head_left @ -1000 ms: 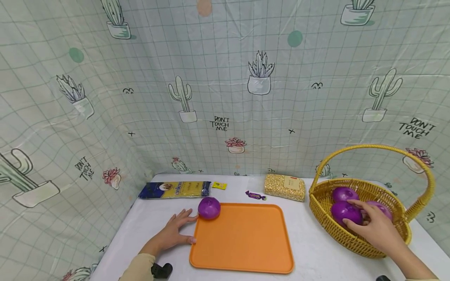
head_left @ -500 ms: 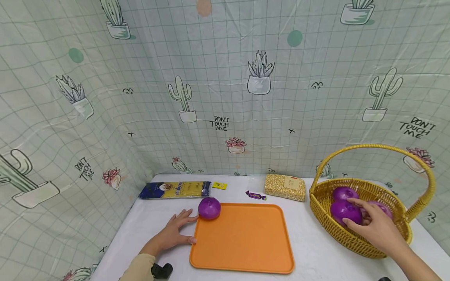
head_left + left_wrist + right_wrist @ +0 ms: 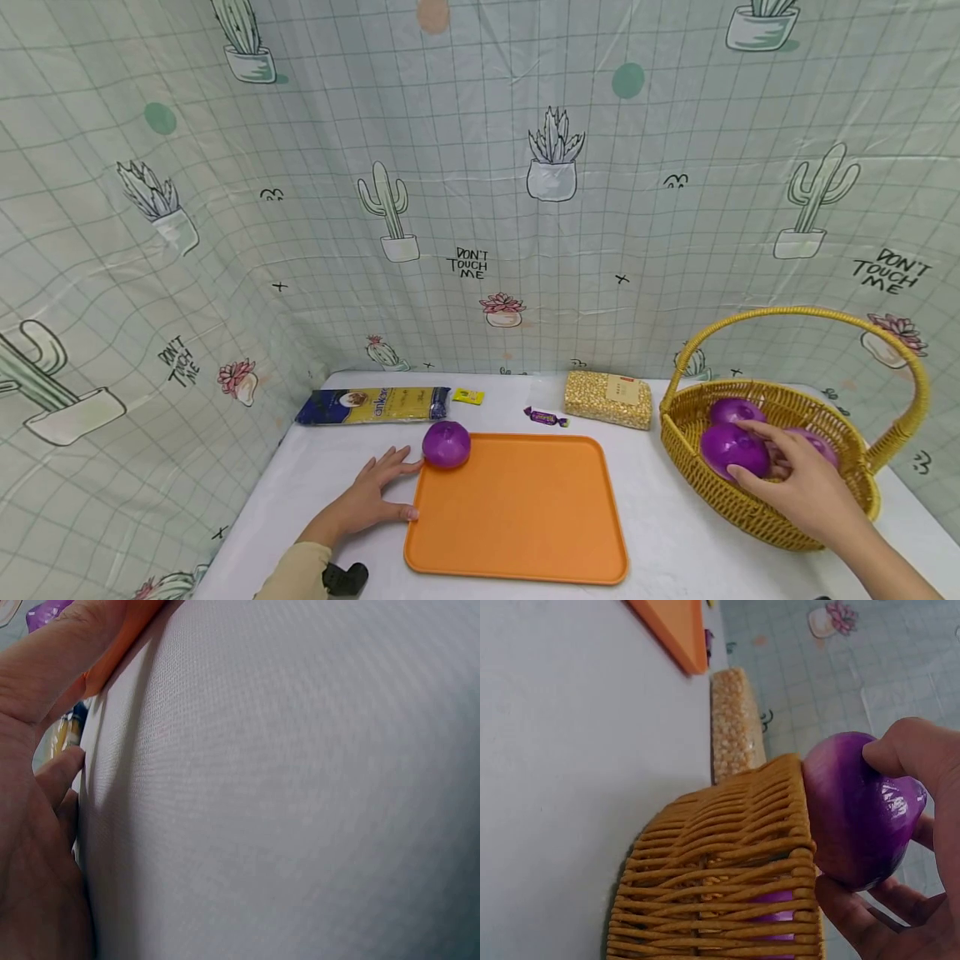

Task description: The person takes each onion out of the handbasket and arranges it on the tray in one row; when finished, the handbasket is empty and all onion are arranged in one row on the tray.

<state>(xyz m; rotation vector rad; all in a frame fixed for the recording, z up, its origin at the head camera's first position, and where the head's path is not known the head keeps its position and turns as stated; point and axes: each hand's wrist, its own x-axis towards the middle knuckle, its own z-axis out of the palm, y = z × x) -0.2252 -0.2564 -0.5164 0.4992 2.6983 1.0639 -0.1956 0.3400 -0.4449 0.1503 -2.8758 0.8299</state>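
Note:
In the head view my right hand [image 3: 802,479] grips a purple onion [image 3: 731,451] over the left part of the wicker basket [image 3: 738,517]. The right wrist view has this onion [image 3: 855,814] between thumb and fingers, level with the basket's rim [image 3: 802,817]. Two more onions lie in the basket, one behind the held onion [image 3: 735,409] and one [image 3: 819,446] partly hidden by my hand. My left hand [image 3: 367,496] rests spread on the table, thumb and a fingertip at the left edge of the orange tray [image 3: 517,508]. Another onion [image 3: 446,445] sits at the tray's back left corner.
Along the back lie a pasta packet [image 3: 390,405], a small yellow packet [image 3: 468,397], a purple wrapped candy [image 3: 546,417] and a bag of corn kernels [image 3: 609,400]. The basket's tall handle [image 3: 795,312] arches above it. A patterned curtain [image 3: 480,208] closes off the back.
The right hand's onion has shifted slightly left inside the basket, away from the onion at the right. The left hand and the tray have stayed in place.

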